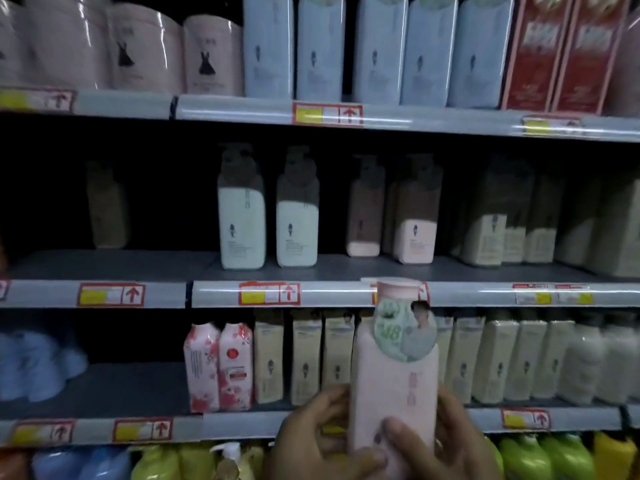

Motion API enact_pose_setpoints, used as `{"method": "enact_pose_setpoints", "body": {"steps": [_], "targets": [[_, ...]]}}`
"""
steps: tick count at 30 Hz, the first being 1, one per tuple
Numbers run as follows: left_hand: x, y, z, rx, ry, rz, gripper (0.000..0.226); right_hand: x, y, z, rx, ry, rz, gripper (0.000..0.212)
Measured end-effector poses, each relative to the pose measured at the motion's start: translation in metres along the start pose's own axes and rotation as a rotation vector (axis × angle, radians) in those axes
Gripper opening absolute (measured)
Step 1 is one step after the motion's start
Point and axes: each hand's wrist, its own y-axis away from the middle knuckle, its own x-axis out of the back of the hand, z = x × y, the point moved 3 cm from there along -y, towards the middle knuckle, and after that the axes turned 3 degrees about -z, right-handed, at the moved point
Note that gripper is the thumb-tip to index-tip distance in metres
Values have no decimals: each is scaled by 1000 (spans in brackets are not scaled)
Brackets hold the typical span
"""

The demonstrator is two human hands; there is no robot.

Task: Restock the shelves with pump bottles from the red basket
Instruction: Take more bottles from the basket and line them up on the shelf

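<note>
Head view: dim, blurred throughout; label print unreadable.
Pink bottle [393, 382]: upright, held in front of the shelves at lower centre; round sticker at its neck, pump head not discernible.
Left hand [322, 434]: fingers curled around the bottle's left side; wrist cut off by the frame's bottom edge.
Right hand [446, 445]: thumb [403, 436] pressed on the bottle's front, fingers wrapped behind its right side, mostly hidden.
Lower shelf [242, 426]: beige bottles partly hidden behind the held one.
Middle shelf [311, 292]: two white pump bottles [268, 226], tops lost in shadow; pink ones beside.
Top shelf [242, 107]: bottle tops cut off.
Red basket: out of frame.
</note>
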Motion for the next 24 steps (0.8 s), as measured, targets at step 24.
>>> {"method": "enact_pose_setpoints", "body": {"steps": [24], "targets": [[51,-269,134,-309,-286,244,62,1,-324,-44,392,427,-184,41]]}}
